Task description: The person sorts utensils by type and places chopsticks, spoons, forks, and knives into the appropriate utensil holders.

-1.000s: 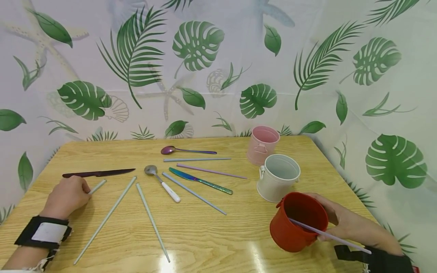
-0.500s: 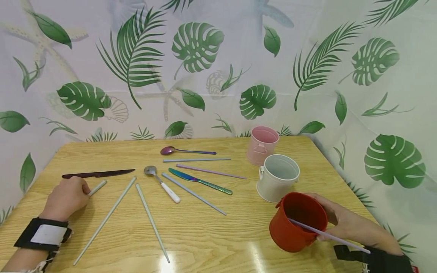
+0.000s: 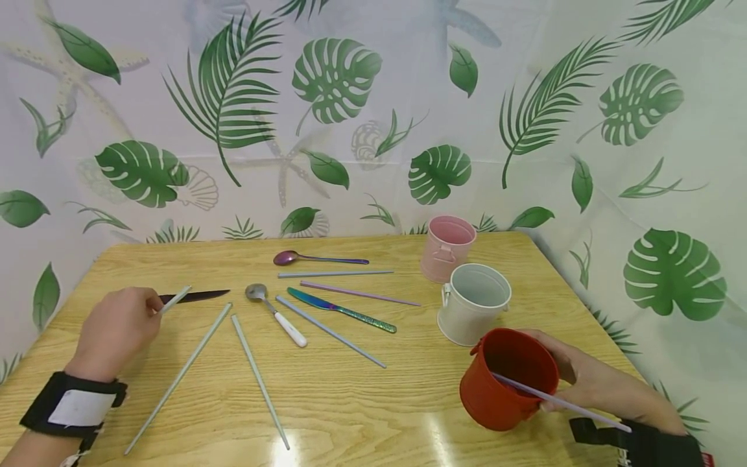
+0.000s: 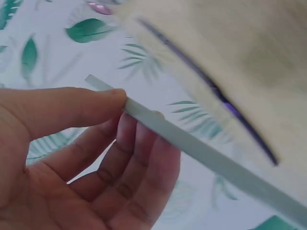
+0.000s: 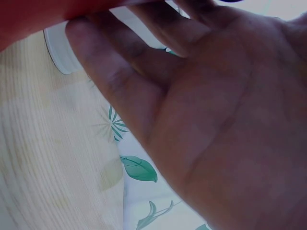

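My left hand point(image 3: 119, 327) pinches a pale green chopstick point(image 4: 201, 148) between thumb and fingers near one end. It is raised over the left of the table, close to a dark-handled knife point(image 3: 201, 296) that it partly covers in the head view. At the right, my right hand point(image 3: 589, 373) holds a small red bucket point(image 3: 493, 392) by its side, the mouth tilted toward me. A light purple chopstick point(image 3: 574, 408) leans in this bucket and sticks out past its rim over my wrist. Two more green chopsticks point(image 3: 181, 373) lie beside my left hand.
A white bucket point(image 3: 467, 318) and a pink bucket point(image 3: 440, 259) stand behind the red one. Mid-table lie a white-handled spoon point(image 3: 290, 329), a rainbow table knife point(image 3: 362, 318), a purple spoon point(image 3: 332, 260), blue chopsticks point(image 3: 332, 332) and a purple chopstick point(image 3: 362, 294).
My left hand has lifted the green chopstick off the table, its end now overlapping the dark knife. The right hand and red bucket have stayed in place.
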Demonstrator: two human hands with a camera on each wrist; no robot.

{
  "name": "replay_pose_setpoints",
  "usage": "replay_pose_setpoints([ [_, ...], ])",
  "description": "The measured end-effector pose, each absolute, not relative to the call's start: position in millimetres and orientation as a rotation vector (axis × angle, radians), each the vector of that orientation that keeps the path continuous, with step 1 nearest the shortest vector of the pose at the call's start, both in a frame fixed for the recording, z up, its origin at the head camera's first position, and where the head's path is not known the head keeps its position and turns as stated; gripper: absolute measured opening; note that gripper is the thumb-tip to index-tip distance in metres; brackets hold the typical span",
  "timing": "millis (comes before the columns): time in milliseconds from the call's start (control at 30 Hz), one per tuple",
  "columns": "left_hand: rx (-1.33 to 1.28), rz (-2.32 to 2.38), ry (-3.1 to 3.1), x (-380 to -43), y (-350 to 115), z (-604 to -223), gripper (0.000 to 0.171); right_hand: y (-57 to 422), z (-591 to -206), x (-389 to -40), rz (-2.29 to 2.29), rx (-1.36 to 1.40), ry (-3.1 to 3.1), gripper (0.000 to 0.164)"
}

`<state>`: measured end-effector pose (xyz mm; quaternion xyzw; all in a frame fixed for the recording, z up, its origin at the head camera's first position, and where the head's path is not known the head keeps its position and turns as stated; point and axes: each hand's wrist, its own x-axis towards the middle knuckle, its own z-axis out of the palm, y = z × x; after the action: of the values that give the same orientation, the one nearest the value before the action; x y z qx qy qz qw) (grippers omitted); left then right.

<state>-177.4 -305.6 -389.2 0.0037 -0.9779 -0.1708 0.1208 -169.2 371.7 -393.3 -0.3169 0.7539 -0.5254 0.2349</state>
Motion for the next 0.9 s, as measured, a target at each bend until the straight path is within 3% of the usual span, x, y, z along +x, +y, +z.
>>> replay_pose_setpoints([
  [500, -0.329, -0.428, -2.628, -158, -216, -320, 0.011, 370, -390, -168, -1.396, -0.794, 2.122, 0.082],
  [900, -0.725, -0.503, -2.414, -150, -136, -288, 0.014, 369, -389, -167, -1.423, -0.871, 2.095, 0.081],
])
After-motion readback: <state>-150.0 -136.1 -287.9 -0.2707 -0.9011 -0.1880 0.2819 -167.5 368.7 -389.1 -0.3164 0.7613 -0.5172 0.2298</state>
